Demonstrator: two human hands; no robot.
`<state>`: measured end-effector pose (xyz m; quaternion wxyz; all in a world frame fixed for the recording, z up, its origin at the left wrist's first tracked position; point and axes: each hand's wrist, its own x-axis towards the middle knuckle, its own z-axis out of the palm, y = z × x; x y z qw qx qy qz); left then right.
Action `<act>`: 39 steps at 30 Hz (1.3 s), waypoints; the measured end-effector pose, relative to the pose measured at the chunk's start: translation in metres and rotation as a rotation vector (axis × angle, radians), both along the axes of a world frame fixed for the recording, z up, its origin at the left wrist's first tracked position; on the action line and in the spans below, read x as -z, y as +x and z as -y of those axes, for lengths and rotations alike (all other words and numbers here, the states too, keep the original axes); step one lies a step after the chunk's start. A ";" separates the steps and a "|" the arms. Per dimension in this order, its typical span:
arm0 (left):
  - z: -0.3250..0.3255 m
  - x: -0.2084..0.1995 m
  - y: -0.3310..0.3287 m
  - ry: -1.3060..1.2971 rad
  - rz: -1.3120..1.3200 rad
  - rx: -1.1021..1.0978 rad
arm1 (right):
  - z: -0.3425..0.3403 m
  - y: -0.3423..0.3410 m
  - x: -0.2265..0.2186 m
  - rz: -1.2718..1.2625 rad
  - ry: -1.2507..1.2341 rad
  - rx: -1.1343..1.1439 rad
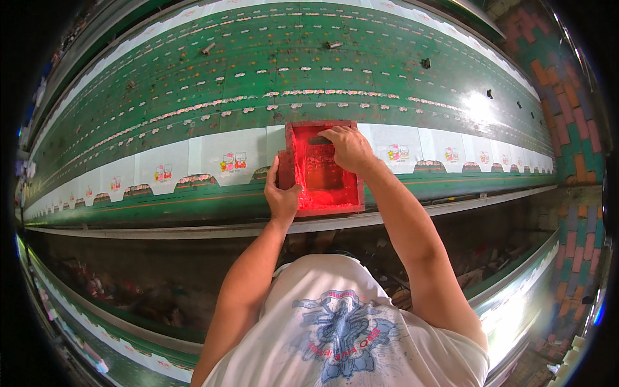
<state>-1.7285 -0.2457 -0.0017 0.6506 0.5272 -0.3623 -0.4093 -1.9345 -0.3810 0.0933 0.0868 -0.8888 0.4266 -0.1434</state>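
**Red print frame held flat on the white strip**

Your left hand [282, 197] clamps the near-left edge of the red frame [324, 169], thumb along its side, apparently to keep it from sliding. Your right hand [349, 147] lies inside the frame at its far edge, fingers curled over a small dark bar [318, 140] there. The frame is a shallow rectangular box, wet and glossy with red ink, sitting flat on the white fabric strip [213, 158] with small cartoon prints. The long green surface [258, 71] beneath looks worn and paint-flecked.
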 end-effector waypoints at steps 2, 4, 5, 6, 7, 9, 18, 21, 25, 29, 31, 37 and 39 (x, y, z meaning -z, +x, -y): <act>-0.001 -0.001 -0.001 0.044 -0.004 -0.012 | -0.012 0.002 0.000 -0.004 -0.027 -0.010; -0.004 -0.016 -0.003 0.106 0.046 -0.017 | -0.036 0.000 0.005 0.004 -0.040 0.000; -0.005 -0.017 -0.003 0.098 0.050 -0.021 | -0.048 0.000 0.007 0.006 -0.047 -0.013; -0.005 -0.019 -0.004 0.085 0.053 -0.021 | -0.059 -0.001 0.006 0.007 -0.058 -0.023; -0.005 -0.018 -0.004 0.071 0.057 -0.021 | -0.070 -0.002 0.007 0.009 -0.071 -0.032; -0.005 -0.014 -0.003 0.051 0.065 -0.025 | -0.089 -0.005 0.013 0.006 -0.052 -0.028; -0.001 -0.013 0.000 0.028 -0.032 -0.035 | -0.151 -0.013 -0.001 -0.020 0.001 -0.052; 0.001 -0.009 0.000 0.018 -0.065 -0.021 | -0.160 -0.015 -0.001 -0.006 0.025 -0.068; 0.002 -0.009 0.003 0.056 -0.121 0.000 | -0.176 -0.012 -0.010 -0.026 0.113 -0.066; 0.003 -0.008 0.009 0.054 -0.150 0.040 | -0.185 -0.008 -0.014 -0.064 0.131 -0.025; 0.001 -0.015 0.013 0.080 -0.099 0.071 | -0.189 -0.008 -0.013 -0.074 0.110 -0.024; -0.002 -0.007 0.012 0.034 0.224 0.046 | -0.200 -0.031 -0.019 0.132 0.129 0.011; -0.008 -0.014 0.008 0.044 0.365 0.043 | -0.206 -0.041 -0.022 0.236 0.091 0.134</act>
